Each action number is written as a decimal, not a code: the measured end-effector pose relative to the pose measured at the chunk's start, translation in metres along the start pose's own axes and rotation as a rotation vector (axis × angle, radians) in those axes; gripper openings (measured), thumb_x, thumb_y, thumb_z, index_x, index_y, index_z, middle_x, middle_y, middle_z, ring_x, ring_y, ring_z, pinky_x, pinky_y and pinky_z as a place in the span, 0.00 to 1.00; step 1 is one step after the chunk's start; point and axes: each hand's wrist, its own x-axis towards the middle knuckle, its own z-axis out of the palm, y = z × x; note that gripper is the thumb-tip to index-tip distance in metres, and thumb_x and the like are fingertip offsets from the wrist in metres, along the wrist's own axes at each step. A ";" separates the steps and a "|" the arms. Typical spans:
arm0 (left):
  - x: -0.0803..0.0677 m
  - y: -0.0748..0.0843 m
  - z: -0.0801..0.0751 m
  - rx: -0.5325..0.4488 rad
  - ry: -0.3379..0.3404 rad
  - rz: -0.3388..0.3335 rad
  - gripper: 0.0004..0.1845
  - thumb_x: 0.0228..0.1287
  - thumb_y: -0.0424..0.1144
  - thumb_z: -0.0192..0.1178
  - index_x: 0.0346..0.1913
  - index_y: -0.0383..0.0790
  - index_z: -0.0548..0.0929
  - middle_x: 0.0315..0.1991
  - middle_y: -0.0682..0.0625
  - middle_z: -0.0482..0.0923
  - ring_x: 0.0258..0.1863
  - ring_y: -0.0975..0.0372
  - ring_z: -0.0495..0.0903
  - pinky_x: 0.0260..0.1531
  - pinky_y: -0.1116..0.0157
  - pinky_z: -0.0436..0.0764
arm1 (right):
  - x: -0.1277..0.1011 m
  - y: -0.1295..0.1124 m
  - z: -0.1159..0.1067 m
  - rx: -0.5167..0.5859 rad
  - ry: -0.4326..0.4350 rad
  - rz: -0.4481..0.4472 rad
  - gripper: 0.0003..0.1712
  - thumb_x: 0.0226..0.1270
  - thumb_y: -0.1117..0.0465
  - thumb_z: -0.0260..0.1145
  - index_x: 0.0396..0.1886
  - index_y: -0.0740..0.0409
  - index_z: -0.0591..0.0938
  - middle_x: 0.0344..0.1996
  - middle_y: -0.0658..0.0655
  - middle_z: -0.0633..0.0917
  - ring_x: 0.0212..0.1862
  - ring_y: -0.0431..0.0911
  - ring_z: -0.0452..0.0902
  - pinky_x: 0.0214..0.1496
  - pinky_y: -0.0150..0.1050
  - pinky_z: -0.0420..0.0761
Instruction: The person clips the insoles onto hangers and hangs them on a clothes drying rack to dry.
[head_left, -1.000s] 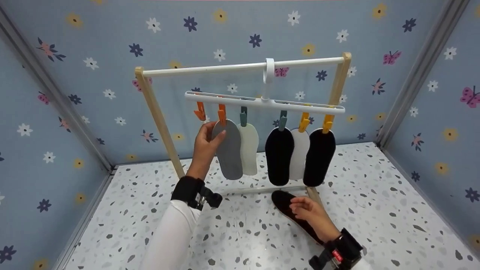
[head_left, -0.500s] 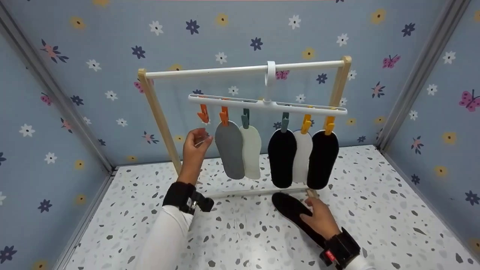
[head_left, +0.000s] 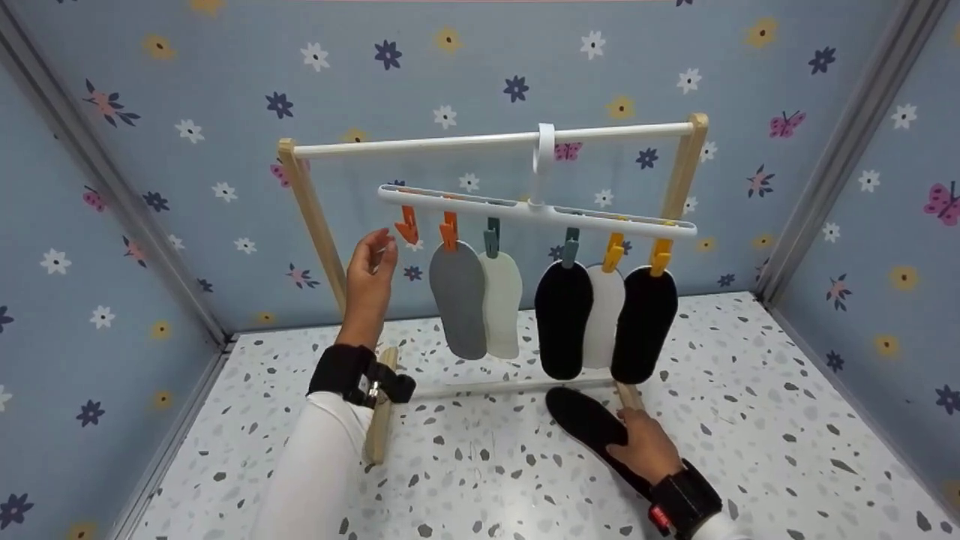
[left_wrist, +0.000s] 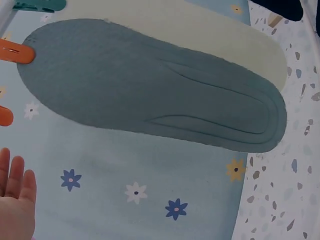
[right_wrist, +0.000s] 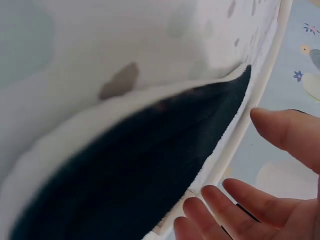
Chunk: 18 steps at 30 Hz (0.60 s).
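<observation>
My left hand (head_left: 371,274) is raised beside the leftmost orange clothespin (head_left: 407,225), fingers extended and holding nothing. A grey insole (head_left: 459,300) hangs from the second orange clothespin (head_left: 448,232); in the left wrist view this insole (left_wrist: 150,90) stands apart from the hand (left_wrist: 16,200). My right hand (head_left: 646,446) is at the right edge of a black insole (head_left: 585,420) lying on the speckled surface. In the right wrist view, the thumb and fingers of that hand (right_wrist: 280,200) are spread apart beside the black insole (right_wrist: 145,160); no grip shows.
A white hanger (head_left: 480,205) hooks over the white rail (head_left: 420,142) of a wooden-sided rack. Also clipped on it are a pale green insole (head_left: 502,307), a white one (head_left: 602,319) and two black ones (head_left: 562,322). Flowered walls (head_left: 225,75) enclose the sides and back.
My left hand has let go of the grey insole and moved left, then up toward the leftmost orange clothespin. The right hand has come down to the lying black insole.
</observation>
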 end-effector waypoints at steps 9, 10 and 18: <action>0.016 0.017 0.004 0.000 -0.078 0.002 0.29 0.70 0.54 0.47 0.69 0.45 0.63 0.67 0.50 0.64 0.68 0.60 0.60 0.66 0.57 0.60 | 0.002 0.006 0.006 -0.065 0.027 -0.022 0.25 0.41 0.68 0.75 0.42 0.72 0.78 0.33 0.61 0.79 0.37 0.54 0.74 0.39 0.52 0.76; 0.017 0.018 0.005 -0.001 -0.085 0.005 0.29 0.71 0.53 0.47 0.70 0.45 0.63 0.68 0.50 0.63 0.69 0.61 0.59 0.67 0.57 0.60 | 0.002 0.006 0.006 -0.066 0.029 -0.022 0.24 0.41 0.68 0.75 0.41 0.72 0.79 0.32 0.61 0.80 0.36 0.54 0.74 0.39 0.51 0.76; 0.022 0.023 0.009 -0.037 -0.121 0.024 0.26 0.72 0.44 0.49 0.69 0.39 0.63 0.63 0.43 0.68 0.64 0.57 0.64 0.65 0.56 0.61 | 0.005 0.006 0.008 -0.095 0.039 -0.031 0.19 0.40 0.67 0.75 0.35 0.69 0.80 0.28 0.60 0.80 0.34 0.53 0.73 0.35 0.50 0.76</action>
